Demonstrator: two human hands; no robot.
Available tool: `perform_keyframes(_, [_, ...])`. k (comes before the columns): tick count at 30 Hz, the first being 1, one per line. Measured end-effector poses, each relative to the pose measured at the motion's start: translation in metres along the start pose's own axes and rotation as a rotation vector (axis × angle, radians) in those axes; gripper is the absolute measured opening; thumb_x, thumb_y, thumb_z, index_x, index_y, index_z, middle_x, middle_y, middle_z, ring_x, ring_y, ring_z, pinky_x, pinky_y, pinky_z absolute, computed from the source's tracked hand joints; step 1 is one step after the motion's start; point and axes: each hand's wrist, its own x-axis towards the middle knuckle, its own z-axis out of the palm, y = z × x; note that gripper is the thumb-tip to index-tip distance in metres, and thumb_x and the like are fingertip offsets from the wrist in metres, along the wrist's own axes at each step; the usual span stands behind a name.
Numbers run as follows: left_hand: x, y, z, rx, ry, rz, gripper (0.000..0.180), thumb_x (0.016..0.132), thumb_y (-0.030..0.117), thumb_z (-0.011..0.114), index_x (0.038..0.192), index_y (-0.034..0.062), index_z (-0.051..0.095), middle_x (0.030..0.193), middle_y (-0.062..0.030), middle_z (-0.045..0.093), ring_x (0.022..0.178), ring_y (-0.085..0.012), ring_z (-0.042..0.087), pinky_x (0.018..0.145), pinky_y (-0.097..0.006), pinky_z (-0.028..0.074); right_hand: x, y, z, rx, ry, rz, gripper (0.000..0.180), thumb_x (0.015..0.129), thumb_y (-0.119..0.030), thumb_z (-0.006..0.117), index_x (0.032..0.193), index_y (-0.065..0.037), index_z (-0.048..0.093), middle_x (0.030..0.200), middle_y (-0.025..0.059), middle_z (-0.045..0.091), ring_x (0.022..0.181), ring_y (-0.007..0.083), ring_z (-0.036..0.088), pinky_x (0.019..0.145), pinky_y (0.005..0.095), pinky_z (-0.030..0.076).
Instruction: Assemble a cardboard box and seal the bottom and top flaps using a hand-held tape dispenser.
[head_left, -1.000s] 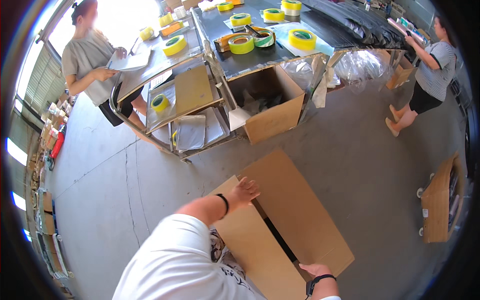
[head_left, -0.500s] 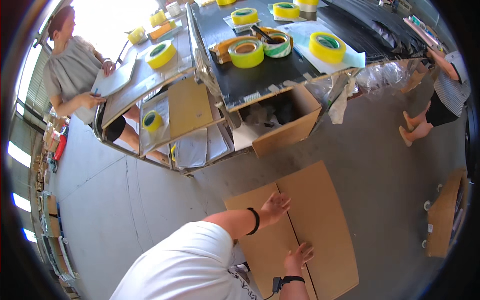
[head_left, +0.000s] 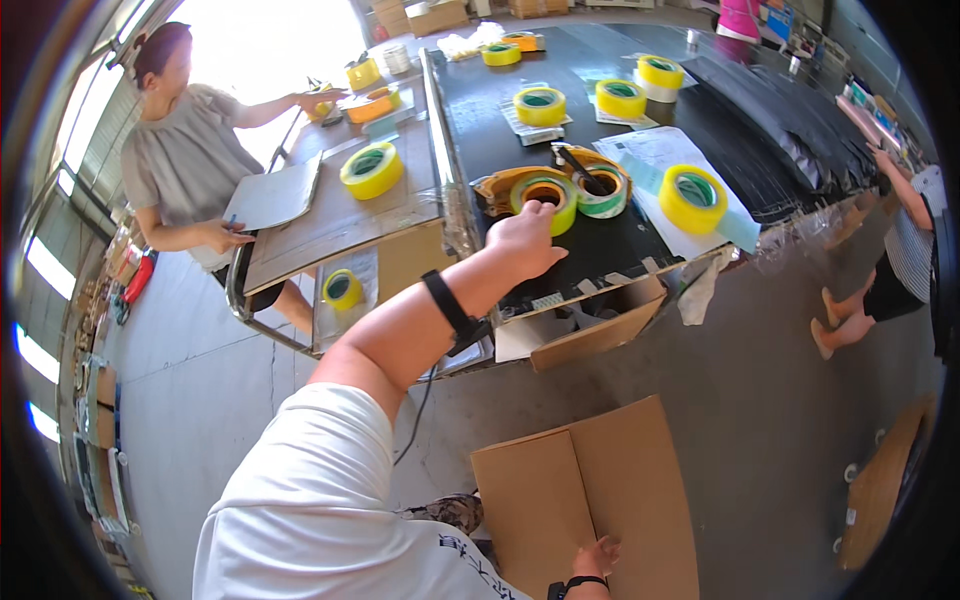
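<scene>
At the near edge of the black-topped table, my left hand (head_left: 527, 240) is over a tape dispenser with an orange body (head_left: 493, 188) and a yellow-green tape roll (head_left: 563, 216). Its fingertips overlap the roll's core, while the thumb is spread away; a firm grip does not show. Just right of it lies a green-and-white tape roll (head_left: 603, 206) with a black-handled tool (head_left: 580, 168) across it. Below, my right hand (head_left: 598, 556) rests with loosely spread fingers on the top flaps of a brown cardboard box (head_left: 640, 480), by the seam where they meet.
More yellow tape rolls (head_left: 692, 198) and papers (head_left: 650, 150) lie on the table (head_left: 520, 80). An open carton (head_left: 610, 330) sits beneath its edge. A person (head_left: 195, 130) stands at a cart on the left, another (head_left: 915, 225) at the right. A wheeled brown box (head_left: 885, 490) stands right.
My left hand has left the box flaps and moved up to the tape dispenser on the table. My right hand stays on the box. The person at left has stretched an arm across the cart.
</scene>
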Motion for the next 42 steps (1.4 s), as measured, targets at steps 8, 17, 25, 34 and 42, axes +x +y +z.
perform_keyframes(8, [-0.054,-0.030,0.025,0.051,0.237,0.208,0.033,0.079,0.025,0.069,0.108,0.0144,0.056,0.106,-0.0060,0.054,0.092,-0.0292,0.062,0.073,-0.042,0.051,0.065,0.003,0.040,-0.483,0.171,-0.220,0.050,0.098,-0.025,0.040,0.141,-0.003,0.033,0.141,0.0161,0.043,0.129,0.0290,0.042,0.107,0.0345,0.036])
perform_keyframes(17, [-0.241,-0.028,0.076,0.090,0.139,0.833,0.024,0.069,0.012,0.062,0.093,0.0154,0.064,0.094,-0.0002,0.056,0.075,-0.0230,0.059,0.064,-0.036,0.048,0.061,0.000,0.063,0.096,0.513,-0.349,0.049,0.098,-0.028,0.035,0.143,-0.010,0.031,0.153,0.0083,0.022,0.137,0.0271,0.022,0.114,0.0385,0.020])
perform_keyframes(25, [-0.274,0.008,0.317,-0.173,-0.090,1.177,0.018,0.071,0.014,0.064,0.088,0.0149,0.058,0.101,-0.0001,0.050,0.091,-0.0229,0.058,0.081,-0.038,0.052,0.082,0.008,0.072,0.081,0.649,-0.593,0.056,0.087,-0.022,0.058,0.140,-0.015,0.041,0.147,0.0050,0.035,0.125,0.0263,0.040,0.104,0.0399,0.036])
perform_keyframes(34, [-0.273,0.029,0.417,-0.298,-0.250,1.212,0.032,0.072,0.015,0.065,0.103,0.0125,0.059,0.124,-0.0055,0.051,0.110,-0.0334,0.054,0.089,-0.038,0.050,0.057,-0.023,0.021,1.680,0.110,-0.783,0.065,0.084,-0.024,0.068,0.137,0.001,0.041,0.131,0.0119,0.050,0.115,0.0206,0.051,0.100,0.0338,0.040])
perform_keyframes(42, [-0.248,0.009,0.430,-0.705,-0.321,1.087,0.050,0.076,0.007,0.064,0.125,0.0111,0.052,0.138,-0.0146,0.042,0.125,-0.0370,0.043,0.099,-0.042,0.043,0.067,-0.022,-0.011,1.582,-0.035,-0.552,0.060,0.083,-0.015,0.067,0.134,-0.003,0.039,0.118,0.0070,0.056,0.110,0.0181,0.054,0.093,0.0300,0.044])
